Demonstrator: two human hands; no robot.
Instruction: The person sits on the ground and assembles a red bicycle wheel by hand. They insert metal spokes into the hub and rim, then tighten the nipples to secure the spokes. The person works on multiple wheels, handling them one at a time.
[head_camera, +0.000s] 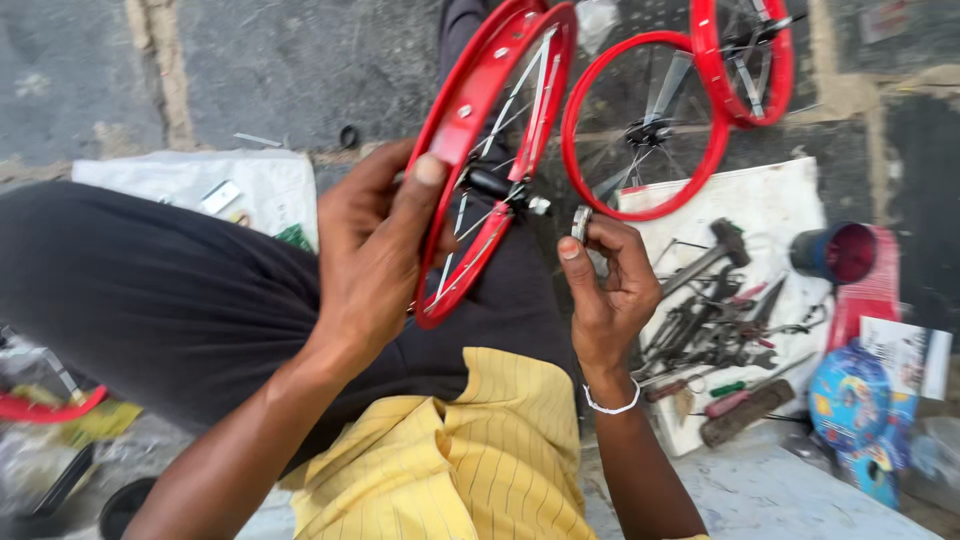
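The left hand (375, 250) wraps over the edge of a red spoked bicycle wheel (480, 150), thumb pressed on the outer face of the rim and the fingers curled round behind it, so the grip is closed on the rim. The wheel stands tilted on its edge across the person's lap, resting against the dark trousers (180, 300), with its black hub and axle end (510, 192) pointing toward the other hand. The right hand (610, 290) is just beside that axle end, thumb and forefinger pinched on a small metal ring-shaped part (581, 222) — what kind of part it is cannot be told. A white band (612, 405) circles the right wrist, and a yellow striped shirt (450, 450) fills the lower middle of the view. Beyond the held wheel, a second red wheel (640, 125) lies on the paved ground and a third (745, 55) overlaps its upper right. To the right, a white sheet (780, 200) carries a heap of hand tools — a hammer (715, 250), pliers and screwdrivers (720, 330) — with a dark blue cup, red inside (835, 252), at its edge
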